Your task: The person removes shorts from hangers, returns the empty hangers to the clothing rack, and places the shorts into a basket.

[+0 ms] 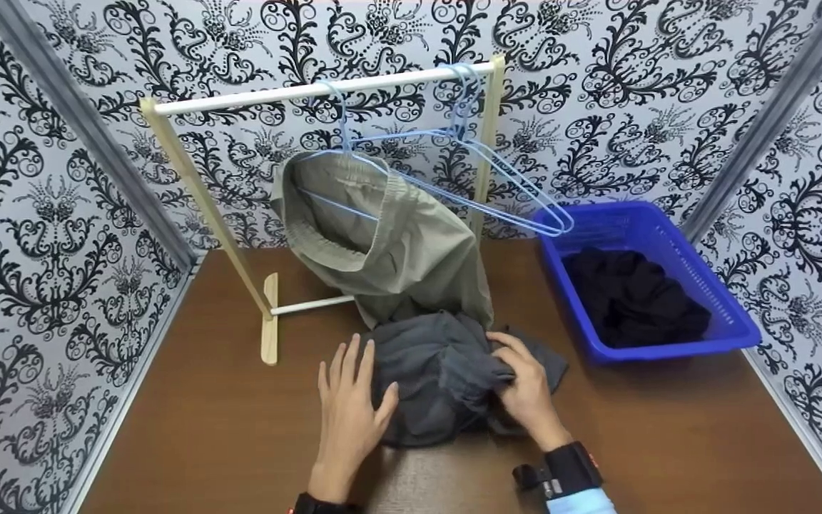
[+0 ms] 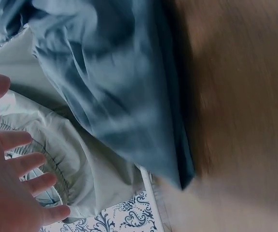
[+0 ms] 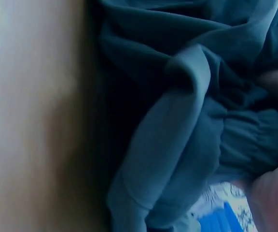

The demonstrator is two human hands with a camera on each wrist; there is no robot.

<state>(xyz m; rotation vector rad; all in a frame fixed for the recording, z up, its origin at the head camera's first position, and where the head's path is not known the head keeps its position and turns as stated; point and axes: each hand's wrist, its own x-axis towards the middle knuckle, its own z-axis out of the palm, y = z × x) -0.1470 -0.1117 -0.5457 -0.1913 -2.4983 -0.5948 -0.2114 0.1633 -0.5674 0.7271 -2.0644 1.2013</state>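
Observation:
A dark grey garment (image 1: pixel 422 378) lies bunched on the table, with a gathered elastic band (image 3: pixel 252 142) showing in the right wrist view. My right hand (image 1: pixel 527 389) grips its bunched fabric at the right side, thumb and fingers on either side of the band. Beside the garment's left edge, my left hand (image 1: pixel 347 414) is spread with fingers straight and holds nothing; its palm and fingers show in the left wrist view. Just behind hang olive-grey elastic-waist pants (image 1: pixel 425 250), draped on a light blue hanger (image 1: pixel 344 135), their lower end partly hidden by the dark garment.
A wooden rack with a white rod (image 1: pixel 254 96) stands at the back of the brown table (image 1: pixel 218 428). More blue hangers (image 1: pixel 518 178) hang at the rod's right end. To the right, a blue basket (image 1: pixel 732 314) holds black cloth (image 1: pixel 632 296). Patterned walls enclose the table.

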